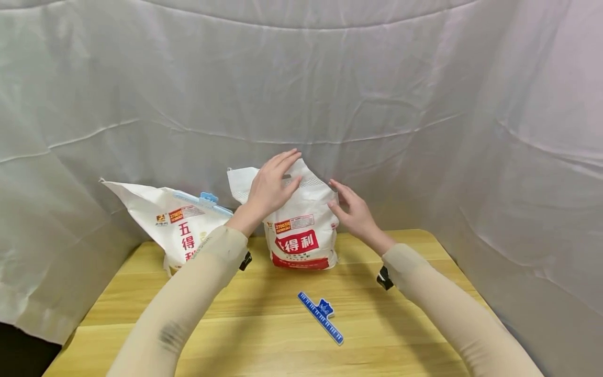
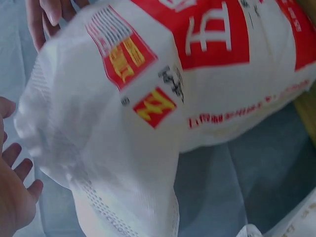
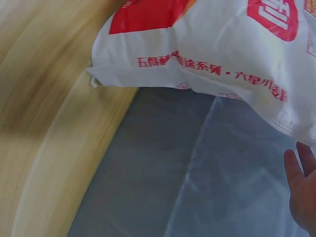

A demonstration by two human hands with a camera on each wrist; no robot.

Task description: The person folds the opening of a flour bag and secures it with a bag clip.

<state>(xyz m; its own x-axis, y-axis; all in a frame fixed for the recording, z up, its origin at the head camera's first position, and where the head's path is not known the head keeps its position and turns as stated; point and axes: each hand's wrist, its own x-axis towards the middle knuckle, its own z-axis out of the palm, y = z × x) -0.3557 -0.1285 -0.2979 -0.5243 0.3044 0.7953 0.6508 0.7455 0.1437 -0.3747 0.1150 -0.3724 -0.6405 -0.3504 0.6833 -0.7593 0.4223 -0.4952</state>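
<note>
- Two hands flank the upper part of an upright Wudeli flour bag: the left hand on its left, the right hand on its right.
- The relation that matters is this bag's place between the palms. Its long axis runs up from the surface, and its loose top spreads leftward past the left hand.
- The left hand has its fingers fairly straight and its thumb spread away, with hold of nothing. In the head view it overlaps the bag's upper front; the left wrist view puts its fingertips just beside the white fabric, and I cannot tell whether they touch.
- The right hand is likewise unclenched, fingers extended and thumb apart, gripping nothing. Its fingertips reach the bag's right edge; contact is unclear in the right wrist view too.
- Nearer the person than either hand, a dark blue clip with a piano-key pattern lies on the surface. Its long axis slants from far left to near right, and the right hand looks the closer of the two.
- Farther left, a second flour bag leans with a light blue clip along its sloping top edge, partly behind the left sleeve.
</note>
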